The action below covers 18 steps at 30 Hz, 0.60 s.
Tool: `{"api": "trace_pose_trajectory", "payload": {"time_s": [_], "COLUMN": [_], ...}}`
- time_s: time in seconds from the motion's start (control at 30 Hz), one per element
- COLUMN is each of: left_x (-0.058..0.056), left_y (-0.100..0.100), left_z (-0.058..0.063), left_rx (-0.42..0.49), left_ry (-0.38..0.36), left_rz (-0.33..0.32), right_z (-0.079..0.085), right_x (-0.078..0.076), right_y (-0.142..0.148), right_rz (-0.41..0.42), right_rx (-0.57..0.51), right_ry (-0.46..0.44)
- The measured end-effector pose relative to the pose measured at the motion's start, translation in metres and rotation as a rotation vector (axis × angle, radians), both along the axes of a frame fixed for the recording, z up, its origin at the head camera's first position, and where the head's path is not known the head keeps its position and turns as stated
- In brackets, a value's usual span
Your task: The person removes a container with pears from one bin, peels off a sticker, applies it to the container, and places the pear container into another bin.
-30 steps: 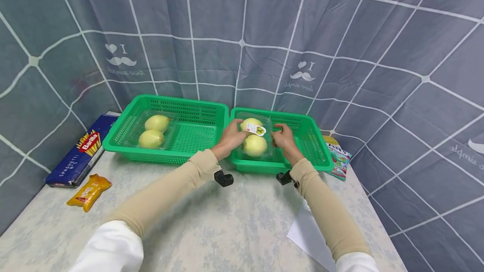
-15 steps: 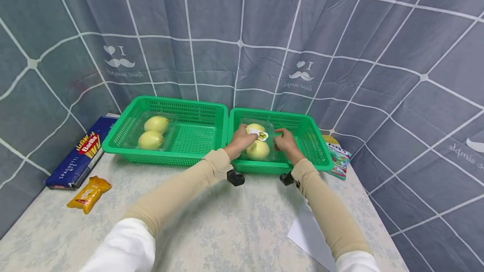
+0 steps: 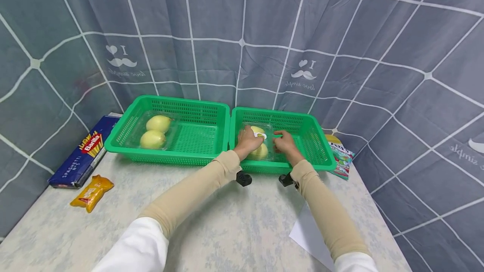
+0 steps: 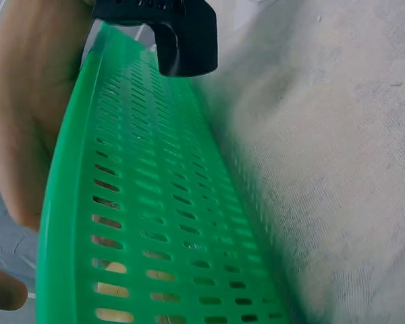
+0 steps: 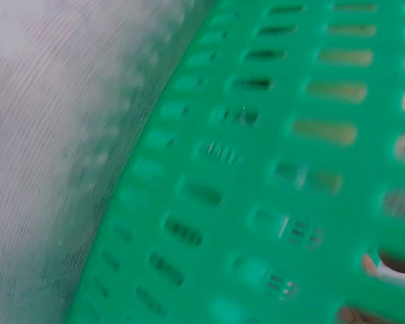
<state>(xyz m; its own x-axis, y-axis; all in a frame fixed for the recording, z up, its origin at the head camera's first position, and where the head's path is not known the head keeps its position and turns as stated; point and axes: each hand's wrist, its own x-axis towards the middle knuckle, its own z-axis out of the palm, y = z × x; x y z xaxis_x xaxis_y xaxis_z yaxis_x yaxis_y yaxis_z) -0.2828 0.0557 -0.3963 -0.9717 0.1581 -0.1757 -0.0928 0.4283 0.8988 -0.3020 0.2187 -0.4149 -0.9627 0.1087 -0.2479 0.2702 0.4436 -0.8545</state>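
While the left hand (image 3: 247,140) and right hand (image 3: 286,142) crowd one pack (image 3: 266,138) of two fruits (image 3: 260,152), their grip is unclear.

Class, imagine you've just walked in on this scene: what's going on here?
A person has both hands at a clear pack of two yellow fruits in the right-hand green basket. The left hand is over the pack, partly hiding it, and the right hand is at its right side; how firmly either holds it is unclear. A similar pack sits in the left-hand green basket, with neither hand near it.
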Motion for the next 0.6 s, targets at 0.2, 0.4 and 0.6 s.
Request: {"api": "trace_pose_trajectory", "payload": {"time_s": [0.2, 0.4, 0.6], "left_x": [0.0011, 0.0011, 0.0009], "left_y": [0.0024, 0.0033, 0.0025], "left_z": [0.0012, 0.0009, 0.0025], "left_rx": [-0.086, -0.090, -0.098], "left_ry": [0.060, 0.087, 0.088], "left_rz": [-0.017, -0.011, -0.020], "right_z": [0.0008, -0.0018, 0.0017], "right_x": [0.0016, 0.0010, 0.0044], "right_y": [-0.0039, -0.0008, 0.0013], "right_rz": [0.023, 0.057, 0.108], "right_rx": [0.035, 0.081, 0.101], "right_ry": [-0.013, -0.023, -0.041]}}
